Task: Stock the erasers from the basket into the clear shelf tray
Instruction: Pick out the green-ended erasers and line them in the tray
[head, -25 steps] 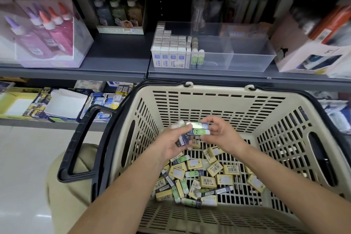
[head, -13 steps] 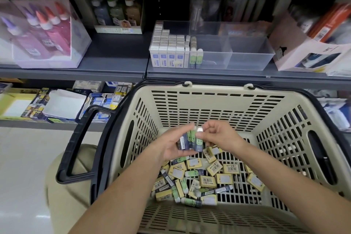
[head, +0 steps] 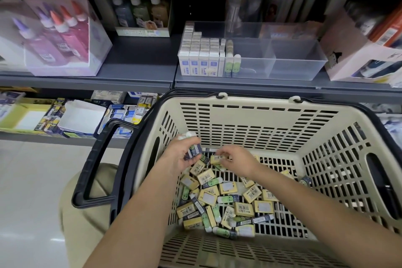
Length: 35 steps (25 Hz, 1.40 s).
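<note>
A beige slotted basket point(head: 256, 115) with black handles is seen below a grey shelf point(head: 134, 65), and a loose heap of erasers point(head: 219, 200) is spread over its floor, mostly at 6 to 7 o'clock from the two hands. The left hand point(head: 180, 156) is curled around a small bundle of erasers point(head: 193, 150), white ends showing above the fingers. The right hand point(head: 237, 159) is closed in a pinch on a yellow-sleeved eraser point(head: 217, 159) at the top of the heap. At 12 o'clock from the hands, the clear shelf tray point(head: 293, 65) is set on the shelf; its left part is packed with upright erasers, while the middle and right compartments are seen bare. Open floor of the basket is left at 3 o'clock.
</note>
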### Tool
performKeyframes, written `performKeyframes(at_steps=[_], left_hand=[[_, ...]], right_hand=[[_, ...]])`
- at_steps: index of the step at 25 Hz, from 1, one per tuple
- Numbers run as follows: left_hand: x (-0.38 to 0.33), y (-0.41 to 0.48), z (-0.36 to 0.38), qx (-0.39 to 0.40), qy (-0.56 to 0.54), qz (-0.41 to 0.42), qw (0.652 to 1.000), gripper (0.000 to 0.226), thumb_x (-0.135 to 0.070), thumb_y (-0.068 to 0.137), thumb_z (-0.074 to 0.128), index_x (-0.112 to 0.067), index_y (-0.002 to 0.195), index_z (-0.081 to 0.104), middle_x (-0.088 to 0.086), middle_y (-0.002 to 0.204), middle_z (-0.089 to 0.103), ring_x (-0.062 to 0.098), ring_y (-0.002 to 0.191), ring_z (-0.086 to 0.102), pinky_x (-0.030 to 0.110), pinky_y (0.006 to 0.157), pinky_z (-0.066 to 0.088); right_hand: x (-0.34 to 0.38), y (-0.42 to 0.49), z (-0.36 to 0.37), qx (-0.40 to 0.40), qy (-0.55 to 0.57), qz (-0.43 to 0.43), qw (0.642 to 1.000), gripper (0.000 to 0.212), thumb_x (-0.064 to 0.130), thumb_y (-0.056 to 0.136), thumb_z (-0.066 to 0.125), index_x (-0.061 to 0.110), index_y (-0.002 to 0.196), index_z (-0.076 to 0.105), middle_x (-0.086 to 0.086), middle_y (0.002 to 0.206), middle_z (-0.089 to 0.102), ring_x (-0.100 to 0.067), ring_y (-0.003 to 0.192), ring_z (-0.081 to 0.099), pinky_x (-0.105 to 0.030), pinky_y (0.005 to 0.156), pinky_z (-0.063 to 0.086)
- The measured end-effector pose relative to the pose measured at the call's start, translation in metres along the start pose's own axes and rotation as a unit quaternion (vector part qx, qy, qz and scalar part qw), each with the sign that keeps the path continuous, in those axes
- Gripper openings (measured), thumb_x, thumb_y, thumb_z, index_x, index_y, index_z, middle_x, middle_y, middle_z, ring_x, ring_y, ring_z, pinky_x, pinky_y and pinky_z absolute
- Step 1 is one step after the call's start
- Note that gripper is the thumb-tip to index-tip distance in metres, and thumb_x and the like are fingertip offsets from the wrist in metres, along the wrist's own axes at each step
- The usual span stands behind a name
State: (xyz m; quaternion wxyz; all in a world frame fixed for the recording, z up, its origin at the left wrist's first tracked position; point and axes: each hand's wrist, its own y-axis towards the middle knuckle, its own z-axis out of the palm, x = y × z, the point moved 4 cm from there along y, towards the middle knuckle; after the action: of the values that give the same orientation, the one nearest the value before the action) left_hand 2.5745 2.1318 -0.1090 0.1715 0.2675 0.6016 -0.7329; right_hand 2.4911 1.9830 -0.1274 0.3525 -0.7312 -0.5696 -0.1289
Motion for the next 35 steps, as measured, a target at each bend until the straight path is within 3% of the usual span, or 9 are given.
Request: performKeyframes(at_steps=[4,9,12,15,19,24,27,29,35], left_hand=[[0.001,0.001,-0.001,0.007,0.01,-0.011,1.0,0.025,-0.005,0.077,0.072,-0.014,0.093,0.055,0.011,0.082,0.059,0.021,0.072,0.058,0.024,0.046,0.052],[0.002,0.005,-0.001,0.012,0.014,-0.002,1.0,0.023,-0.005,0.077,0.072,-0.017,0.088,0.055,0.009,0.079,0.06,0.02,0.07,0.058,0.027,0.049,0.051],[0.01,0.008,-0.003,0.006,0.048,-0.007,0.999,0.029,-0.005,0.076,0.074,-0.016,0.096,0.056,0.009,0.088,0.06,0.021,0.078,0.058,0.031,0.057,0.055],[0.027,0.009,-0.007,-0.002,0.104,-0.043,0.994,0.034,-0.008,0.075,0.076,-0.014,0.101,0.056,0.009,0.099,0.058,0.022,0.09,0.056,0.028,0.057,0.056],[0.037,0.007,0.0,0.052,0.006,-0.08,0.995,0.041,-0.026,0.067,0.08,-0.011,0.098,0.06,0.01,0.096,0.064,0.023,0.09,0.059,0.032,0.068,0.054],[0.038,0.014,-0.002,0.044,-0.031,-0.053,0.997,0.041,-0.014,0.07,0.08,-0.009,0.106,0.06,0.01,0.091,0.065,0.022,0.084,0.061,0.031,0.063,0.053],[0.041,0.018,-0.007,0.016,-0.001,-0.052,0.999,0.032,-0.009,0.073,0.077,-0.011,0.097,0.058,0.009,0.087,0.06,0.022,0.081,0.058,0.03,0.058,0.053],[0.044,0.019,-0.007,0.015,0.016,-0.059,0.998,0.027,-0.008,0.073,0.077,-0.012,0.091,0.057,0.008,0.085,0.061,0.02,0.078,0.058,0.029,0.058,0.053],[0.048,0.019,-0.009,0.015,0.024,-0.076,0.997,0.036,-0.01,0.068,0.081,-0.012,0.095,0.058,0.01,0.092,0.062,0.022,0.086,0.06,0.03,0.058,0.054]], right_hand=[[0.027,0.028,0.037,-0.005,-0.084,-0.081,0.993,0.033,0.024,0.089,0.054,0.012,0.12,0.052,-0.008,0.12,0.056,-0.027,0.113,0.051,-0.034,0.093,0.039],[0.017,0.05,0.049,0.0,-0.131,0.048,0.99,0.024,0.029,0.085,0.059,0.017,0.105,0.055,-0.004,0.104,0.063,-0.023,0.098,0.059,-0.033,0.08,0.044],[-0.007,0.043,0.035,0.06,-0.058,0.119,0.989,0.022,0.027,0.078,0.065,0.011,0.093,0.062,-0.003,0.083,0.061,-0.019,0.074,0.057,-0.026,0.06,0.044],[-0.032,0.027,0.02,0.006,0.111,0.159,0.981,0.019,0.019,0.08,0.067,0.001,0.087,0.065,-0.007,0.078,0.058,-0.016,0.066,0.053,-0.024,0.061,0.044],[0.001,0.016,0.022,-0.027,0.29,0.059,0.955,0.014,0.02,0.079,0.072,0.019,0.089,0.062,0.001,0.083,0.064,-0.015,0.081,0.061,-0.03,0.08,0.051],[0.017,0.022,0.017,-0.01,0.321,0.008,0.947,0.011,0.016,0.087,0.062,0.022,0.093,0.07,0.003,0.09,0.07,0.002,0.074,0.064,-0.012,0.069,0.05],[-0.007,0.028,0.011,-0.098,0.085,0.053,0.99,0.024,0.017,0.093,0.051,0.014,0.112,0.065,-0.004,0.113,0.065,-0.014,0.097,0.061,-0.03,0.085,0.05],[-0.008,0.032,0.021,-0.091,-0.057,0.039,0.994,0.032,0.017,0.094,0.047,0.016,0.125,0.056,-0.003,0.124,0.056,-0.021,0.109,0.055,-0.034,0.087,0.048],[0.0,0.039,0.033,-0.075,-0.176,0.063,0.98,0.021,0.021,0.092,0.049,0.011,0.106,0.06,-0.007,0.114,0.051,-0.028,0.094,0.059,-0.034,0.067,0.046]])
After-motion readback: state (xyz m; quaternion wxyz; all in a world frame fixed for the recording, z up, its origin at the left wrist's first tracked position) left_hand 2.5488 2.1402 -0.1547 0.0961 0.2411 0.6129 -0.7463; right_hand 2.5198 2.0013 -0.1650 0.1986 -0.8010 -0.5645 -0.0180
